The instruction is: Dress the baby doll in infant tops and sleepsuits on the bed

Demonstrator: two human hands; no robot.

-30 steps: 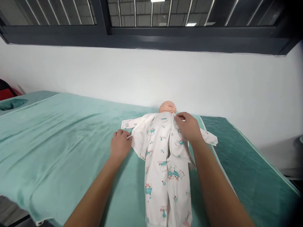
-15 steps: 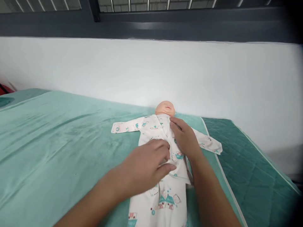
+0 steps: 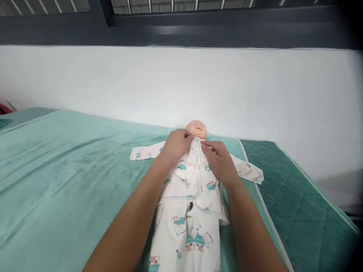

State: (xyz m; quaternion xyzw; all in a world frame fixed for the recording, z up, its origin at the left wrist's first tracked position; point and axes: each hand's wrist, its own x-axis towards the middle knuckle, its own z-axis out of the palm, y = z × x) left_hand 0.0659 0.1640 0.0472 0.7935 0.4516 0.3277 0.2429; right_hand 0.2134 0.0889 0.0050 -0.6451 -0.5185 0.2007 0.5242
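A doll with a bare head (image 3: pixel 196 128) lies on its back in a white printed top (image 3: pixel 185 181) and white printed trousers (image 3: pixel 201 245). Both sleeves are spread outward. My left hand (image 3: pixel 177 145) pinches the top's collar edge just below the doll's chin, on the left. On the other side of the neckline, my right hand (image 3: pixel 218 156) has its fingers closed on the collar edge. The two front panels meet down the middle, with a small pale button near the chest.
Beneath the doll is a light green sheet (image 3: pixel 85 170). A darker green quilted cover (image 3: pixel 295 189) lies at the right. Behind stand a white wall (image 3: pixel 141 83) and a dark rail (image 3: pixel 181 32) with metal bars above.
My left hand has moved up from the doll's belly to the collar. The left front panel now lies over the chest, meeting the right one. My right hand has barely shifted.
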